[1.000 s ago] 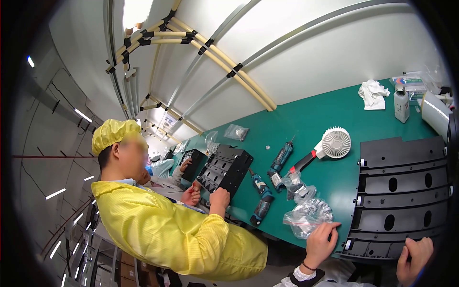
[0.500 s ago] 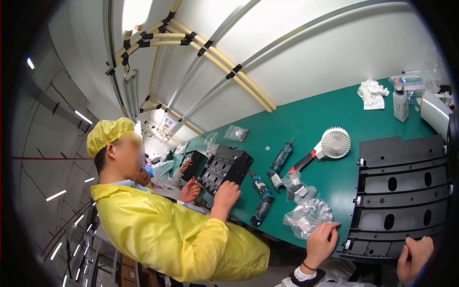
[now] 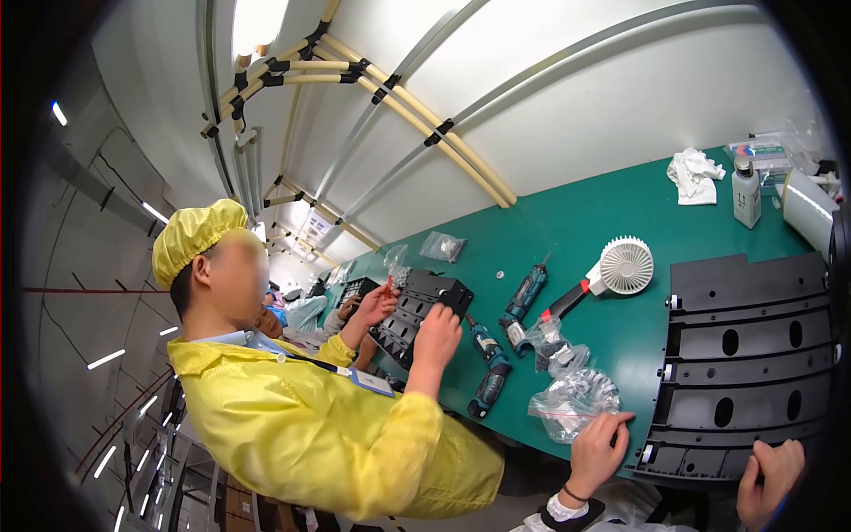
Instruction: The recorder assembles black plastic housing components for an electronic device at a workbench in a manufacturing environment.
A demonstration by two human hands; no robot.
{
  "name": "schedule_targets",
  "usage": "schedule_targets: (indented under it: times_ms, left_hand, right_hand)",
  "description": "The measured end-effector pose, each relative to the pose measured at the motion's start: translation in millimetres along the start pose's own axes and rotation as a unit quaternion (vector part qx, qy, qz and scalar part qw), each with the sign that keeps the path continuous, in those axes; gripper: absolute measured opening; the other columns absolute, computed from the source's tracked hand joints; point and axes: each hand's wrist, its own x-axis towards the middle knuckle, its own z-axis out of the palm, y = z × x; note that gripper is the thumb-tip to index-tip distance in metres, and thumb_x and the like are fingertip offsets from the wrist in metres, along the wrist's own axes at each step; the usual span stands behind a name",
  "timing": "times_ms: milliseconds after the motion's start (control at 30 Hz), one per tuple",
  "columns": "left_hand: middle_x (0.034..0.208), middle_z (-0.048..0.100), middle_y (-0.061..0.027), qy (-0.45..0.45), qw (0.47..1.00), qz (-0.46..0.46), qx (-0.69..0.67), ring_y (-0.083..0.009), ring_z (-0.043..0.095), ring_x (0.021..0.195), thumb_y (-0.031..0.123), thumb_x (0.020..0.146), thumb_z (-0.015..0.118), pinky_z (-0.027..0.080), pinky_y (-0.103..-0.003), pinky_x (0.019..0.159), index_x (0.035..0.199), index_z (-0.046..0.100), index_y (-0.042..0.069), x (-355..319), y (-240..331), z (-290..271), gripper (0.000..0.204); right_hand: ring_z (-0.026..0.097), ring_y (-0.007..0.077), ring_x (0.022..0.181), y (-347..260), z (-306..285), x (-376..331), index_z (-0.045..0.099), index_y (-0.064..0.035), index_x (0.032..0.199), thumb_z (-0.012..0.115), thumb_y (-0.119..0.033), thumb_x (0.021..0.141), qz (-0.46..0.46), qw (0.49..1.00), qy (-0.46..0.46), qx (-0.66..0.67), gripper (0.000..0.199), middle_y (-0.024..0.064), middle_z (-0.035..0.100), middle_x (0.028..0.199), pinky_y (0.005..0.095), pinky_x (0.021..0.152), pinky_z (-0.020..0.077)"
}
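A black ribbed panel [image 3: 745,368] with oval holes lies on the green table at the right. My left hand [image 3: 599,454] rests by its near left corner, holding nothing. The index finger is stretched out beside the panel's left edge, and the others are bent. Just beyond that hand lies a clear zip bag [image 3: 572,406] of small parts. My right hand [image 3: 773,481] is at the panel's near edge, fingers curled in and thumb showing. I see nothing in it.
Two teal power screwdrivers [image 3: 525,300] [image 3: 488,371] and a white handheld fan [image 3: 626,266] lie on the table. At the back right stand a white bottle [image 3: 745,192] and a white cloth [image 3: 695,175]. A co-worker in yellow [image 3: 301,426] stands left at another black panel [image 3: 417,306].
The co-worker has raised both hands, one with a small red item, and leaned back slightly. My two hands and the panel beside them stay in place.
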Motion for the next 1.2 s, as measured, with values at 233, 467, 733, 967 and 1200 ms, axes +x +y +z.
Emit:
schedule_targets:
  times_ms: [233, 467, 733, 967, 1200]
  left_hand:
    - [0.083, 0.064, -0.0081, 0.009, 1.000, 0.000, 0.000, -0.0276, 0.064, 0.073, 0.005, 0.089, 0.062, 0.050, -0.036, 0.063, 0.102, 0.071, 0.010, 0.8, -2.8, 1.3, 0.016]
    - [0.087, 0.064, -0.0097, -0.006, 1.000, -0.008, -0.001, -0.0307, 0.064, 0.077, 0.006, 0.089, 0.063, 0.051, -0.039, 0.067, 0.103, 0.070, 0.009, -2.4, 0.5, 0.9, 0.016]
    - [0.088, 0.065, -0.0098, -0.009, 1.000, -0.008, -0.009, -0.0309, 0.064, 0.079, 0.006, 0.089, 0.063, 0.051, -0.039, 0.067, 0.103, 0.069, 0.008, -3.0, -2.8, 4.6, 0.016]
    - [0.086, 0.064, -0.0090, 0.003, 1.000, 0.001, -0.010, -0.0293, 0.064, 0.077, 0.006, 0.090, 0.062, 0.051, -0.037, 0.066, 0.104, 0.070, 0.009, -0.9, -3.3, 3.1, 0.016]
    - [0.087, 0.064, -0.0093, -0.002, 1.000, 0.002, -0.005, -0.0296, 0.064, 0.076, 0.006, 0.090, 0.062, 0.051, -0.037, 0.066, 0.104, 0.070, 0.009, -2.6, -1.3, 2.9, 0.016]
  right_hand:
    - [0.054, 0.0273, 0.052, 0.7, 3.1, 2.6, 0.070, 0.0071, 0.099, 0.069, 0.002, 0.089, -0.002, 1.000, 0.005, -0.007, 0.011, 0.0126, 0.062, 0.069, 0.0366, 0.053, 0.0455]
    - [0.054, 0.0270, 0.053, 0.5, 0.9, -2.3, 0.070, 0.0075, 0.099, 0.069, 0.003, 0.090, 0.001, 1.000, 0.007, -0.007, 0.011, 0.0124, 0.061, 0.069, 0.0362, 0.054, 0.0460]
    - [0.050, 0.0260, 0.051, -0.2, 2.2, 0.3, 0.069, 0.0085, 0.099, 0.068, 0.004, 0.090, -0.004, 1.000, 0.010, -0.005, 0.010, 0.0120, 0.058, 0.067, 0.0357, 0.050, 0.0424]
    - [0.048, 0.0255, 0.049, 0.3, 5.3, 2.3, 0.069, 0.0089, 0.100, 0.067, 0.005, 0.090, -0.011, 1.000, 0.027, 0.002, 0.010, 0.0117, 0.057, 0.065, 0.0359, 0.049, 0.0406]
    - [0.047, 0.0247, 0.049, 1.4, 4.0, -1.6, 0.069, 0.0082, 0.100, 0.068, 0.004, 0.090, 0.003, 1.000, 0.026, 0.010, 0.011, 0.0100, 0.053, 0.062, 0.0355, 0.048, 0.0396]
